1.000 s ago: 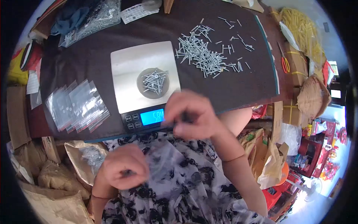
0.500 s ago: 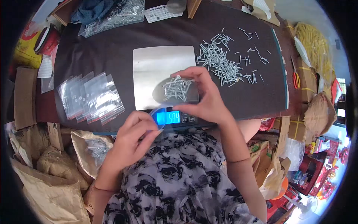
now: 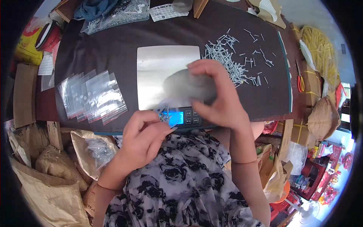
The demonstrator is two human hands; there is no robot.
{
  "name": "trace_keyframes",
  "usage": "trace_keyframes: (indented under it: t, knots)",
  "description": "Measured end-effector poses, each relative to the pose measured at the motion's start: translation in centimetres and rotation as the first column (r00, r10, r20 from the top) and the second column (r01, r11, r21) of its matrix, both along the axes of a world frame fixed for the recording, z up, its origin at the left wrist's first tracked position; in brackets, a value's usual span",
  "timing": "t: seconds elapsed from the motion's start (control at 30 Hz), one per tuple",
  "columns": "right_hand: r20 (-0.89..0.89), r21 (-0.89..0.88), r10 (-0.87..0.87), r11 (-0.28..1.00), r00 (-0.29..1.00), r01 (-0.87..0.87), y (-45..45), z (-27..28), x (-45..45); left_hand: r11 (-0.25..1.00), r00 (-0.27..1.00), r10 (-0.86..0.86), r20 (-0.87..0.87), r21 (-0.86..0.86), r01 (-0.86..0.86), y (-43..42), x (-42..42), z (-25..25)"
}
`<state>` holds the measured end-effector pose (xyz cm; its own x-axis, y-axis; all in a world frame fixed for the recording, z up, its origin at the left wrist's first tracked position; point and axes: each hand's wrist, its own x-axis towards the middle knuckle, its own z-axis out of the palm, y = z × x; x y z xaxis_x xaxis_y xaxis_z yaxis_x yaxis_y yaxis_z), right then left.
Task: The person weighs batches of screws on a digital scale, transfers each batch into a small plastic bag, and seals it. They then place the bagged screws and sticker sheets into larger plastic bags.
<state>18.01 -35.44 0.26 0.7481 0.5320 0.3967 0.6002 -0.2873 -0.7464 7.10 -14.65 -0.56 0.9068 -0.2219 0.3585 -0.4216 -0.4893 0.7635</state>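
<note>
My right hand point(image 3: 217, 90) grips a round dish point(image 3: 185, 87), blurred by motion and tilted over the front part of the scale point(image 3: 151, 62). Below the dish's lower edge, my left hand point(image 3: 145, 136) pinches a small clear plastic bag, with screws point(image 3: 165, 115) showing at its mouth. Part of the scale's lit blue display point(image 3: 176, 118) shows beside my left fingers. To the right of the scale lies a pile of screws point(image 3: 223, 56), partly behind my right hand.
Overlapping clear zip bags point(image 3: 92, 96) lie left of the scale. A large bag of screws point(image 3: 117, 17) and a labelled card point(image 3: 166, 12) lie at the back. Orange-handled scissors point(image 3: 300, 83) are at the right. An open paper bag point(image 3: 81, 145) stands below the table's front edge.
My right hand has lifted the dish off the scale and tipped it toward my left hand. My left hand has come up with a bag, and screws now show at its mouth.
</note>
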Motion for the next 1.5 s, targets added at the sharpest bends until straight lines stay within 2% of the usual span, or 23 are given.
trace_keyframes:
  t: [0.07,0.1,0.17,0.2,0.27,0.3,0.33,0.4,0.43,0.53,0.63,0.73,0.83,0.93,1.03,1.13,1.23,1.33,1.43,1.5]
  knots:
    - [-0.218,0.007,-0.072,0.997,0.973,0.075,-0.2,-3.5,0.2,0.998,0.999,0.047,0.005,-0.036,-0.047,0.1,-0.1,0.6]
    - [-0.107,-0.088,-0.096,0.992,0.99,0.086,-0.2,-3.9,0.2,0.997,0.99,0.043,0.136,0.057,-0.051,0.6,0.3,0.6]
    - [0.119,-0.269,-0.109,0.953,0.987,0.138,-0.3,-4.3,0.0,0.983,0.998,0.061,0.008,-0.172,-0.058,0.5,0.0,0.2]
    - [0.078,-0.237,-0.039,0.97,0.996,0.057,-0.6,-3.9,-0.1,0.956,0.996,0.059,-0.06,-0.283,-0.073,0.5,-0.2,0.0]
    - [0.0,-0.157,0.101,0.982,0.995,-0.1,-1.2,-2.0,-0.5,0.95,0.997,-0.014,-0.081,-0.313,-0.012,0.9,-0.4,0.1]
    - [-0.001,-0.083,0.108,0.991,0.994,-0.107,-1.1,-1.2,-1.1,0.935,0.996,-0.027,-0.083,-0.355,-0.004,0.7,-0.5,0.1]
    - [0.014,-0.085,0.132,0.988,0.991,-0.13,-1.1,-0.9,-1.4,0.918,0.995,-0.042,-0.086,-0.397,0.004,0.6,-0.5,0.1]
    - [0.046,-0.093,0.183,0.98,0.982,-0.178,-1.3,-0.4,-2.1,0.921,0.995,-0.09,-0.041,-0.384,0.067,0.8,-0.6,-0.2]
    - [0.117,-0.036,0.13,0.991,0.985,-0.127,-0.7,0.0,-2.5,0.921,0.994,-0.111,-0.019,-0.376,0.096,0.9,-0.6,-0.2]
    - [0.143,-0.026,0.23,0.973,0.963,-0.229,-1.1,1.0,-3.6,0.825,0.991,-0.12,-0.054,-0.561,0.069,-0.4,-0.9,0.2]
    - [0.262,-0.109,0.271,0.962,0.926,-0.251,-0.3,1.5,-4.7,0.971,0.974,-0.088,-0.209,-0.235,0.038,-0.4,-0.6,1.9]
    - [0.265,-0.068,0.24,0.971,0.934,-0.23,0.3,1.3,-5.2,0.973,0.973,-0.109,-0.206,-0.223,0.062,-0.6,-0.4,2.0]
    - [0.299,-0.064,0.232,0.973,0.926,-0.223,0.6,1.0,-5.4,0.969,0.956,-0.125,-0.266,-0.242,0.06,-0.3,-0.5,2.1]
    - [0.246,-0.054,0.254,0.967,0.935,-0.248,0.9,0.7,-5.7,0.963,0.925,-0.188,-0.33,-0.248,0.108,-0.2,-0.7,1.8]
    - [0.255,-0.052,0.346,0.937,0.903,-0.344,1.0,0.7,-5.7,0.955,0.891,-0.233,-0.389,-0.263,0.135,-0.5,-1.1,2.1]
    - [0.325,0.041,0.26,0.957,0.909,-0.288,0.6,1.4,-5.9,0.911,0.871,-0.303,-0.386,-0.387,0.145,-0.1,-1.0,2.1]
    - [0.293,0.024,0.209,0.974,0.933,-0.225,-1.8,1.8,-5.8,0.886,0.91,-0.206,-0.361,-0.463,0.017,1.2,-0.9,1.6]
    - [0.221,0.046,0.273,0.956,0.936,-0.289,-1.7,0.9,-5.9,0.858,0.882,-0.201,-0.426,-0.511,-0.051,1.8,-1.4,1.3]
    - [0.177,0.017,0.208,0.977,0.962,-0.214,-2.7,-1.2,-4.8,0.917,0.889,-0.16,-0.429,-0.398,-0.027,3.9,-1.9,1.6]
    - [0.114,-0.087,-0.089,0.991,0.99,0.099,-4.6,-2.3,-3.5,0.938,0.908,-0.114,-0.403,-0.345,-0.035,6.4,-2.6,1.7]
